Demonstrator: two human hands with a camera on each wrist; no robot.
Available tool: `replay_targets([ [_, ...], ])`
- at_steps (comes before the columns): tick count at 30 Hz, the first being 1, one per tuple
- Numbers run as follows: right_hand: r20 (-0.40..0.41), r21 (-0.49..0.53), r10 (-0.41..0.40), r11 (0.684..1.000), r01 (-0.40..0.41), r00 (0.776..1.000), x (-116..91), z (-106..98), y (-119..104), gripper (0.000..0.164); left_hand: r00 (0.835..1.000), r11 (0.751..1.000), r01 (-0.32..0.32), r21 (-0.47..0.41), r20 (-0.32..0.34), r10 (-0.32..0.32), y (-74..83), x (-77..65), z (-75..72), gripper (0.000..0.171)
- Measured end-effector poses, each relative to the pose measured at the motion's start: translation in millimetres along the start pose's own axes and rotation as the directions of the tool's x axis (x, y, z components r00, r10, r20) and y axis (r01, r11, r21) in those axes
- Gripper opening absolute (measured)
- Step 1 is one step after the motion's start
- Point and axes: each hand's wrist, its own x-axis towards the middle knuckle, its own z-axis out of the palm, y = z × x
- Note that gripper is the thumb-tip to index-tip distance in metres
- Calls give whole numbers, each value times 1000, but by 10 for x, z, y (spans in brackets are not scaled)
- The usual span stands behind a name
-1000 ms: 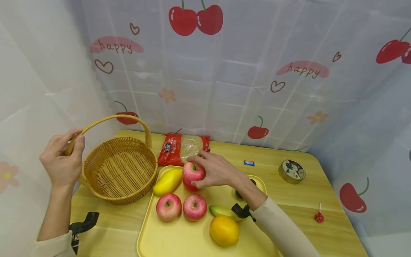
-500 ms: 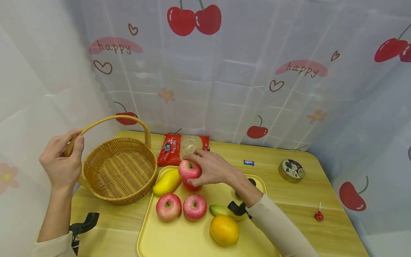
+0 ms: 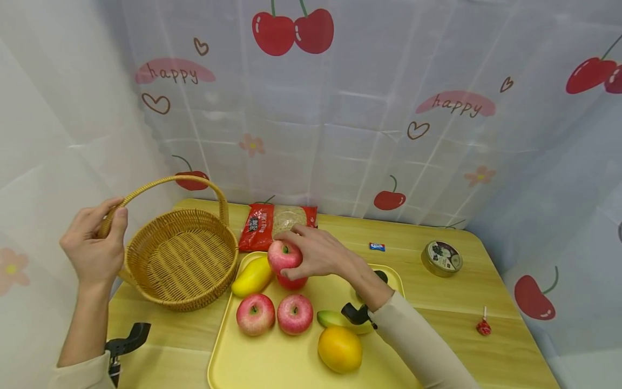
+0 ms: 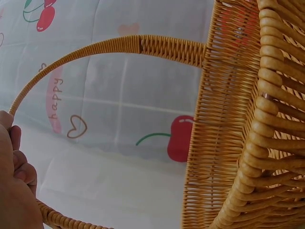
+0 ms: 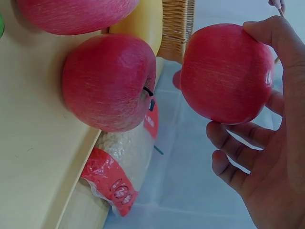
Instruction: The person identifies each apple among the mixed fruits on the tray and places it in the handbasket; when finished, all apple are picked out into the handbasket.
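My left hand (image 3: 97,240) grips the arched handle (image 4: 100,46) of a round wicker basket (image 3: 182,254), whose inside shows bare weave. With my right hand (image 3: 318,254) I hold a red apple (image 5: 228,74) between thumb and fingers, raised above the yellow tray (image 3: 272,359). Below it on the tray sits another apple (image 5: 109,83), partly covered by the held one in the head view. Two more apples, one on the left (image 3: 255,314) and one beside it (image 3: 295,314), rest nearer the front. A yellow mango (image 3: 254,276) lies at the tray's back left corner.
An orange-yellow fruit (image 3: 340,349) and a green-yellow fruit (image 3: 335,320) lie right of the apples. Behind the tray is a red packet (image 3: 257,229). On the table's right are a small blue wrapper (image 3: 377,247), a round tin (image 3: 442,258) and a lollipop (image 3: 483,327).
My right hand has lifted the apple slightly and carried it a little left, uncovering more of the apple below. The left hand and basket have stayed in place.
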Motion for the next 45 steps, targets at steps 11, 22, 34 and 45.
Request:
replay_targets([
  [11,1,10,-10,1000,10,1000,90,19,-13,71,1000,1000,0,-7,-6,0,4,0,1,16],
  [22,-11,15,-22,1000,22,1000,181,42,-80,66,1000,1000,1,-7,-1,-1,4,-13,11,16],
  [34,-1,7,-26,1000,26,1000,280,26,-172,68,1000,1000,4,4,1,-4,10,-6,-2,16],
  [45,11,11,-40,999,39,999,360,45,-239,66,1000,1000,8,6,-3,-8,20,-6,4,16],
])
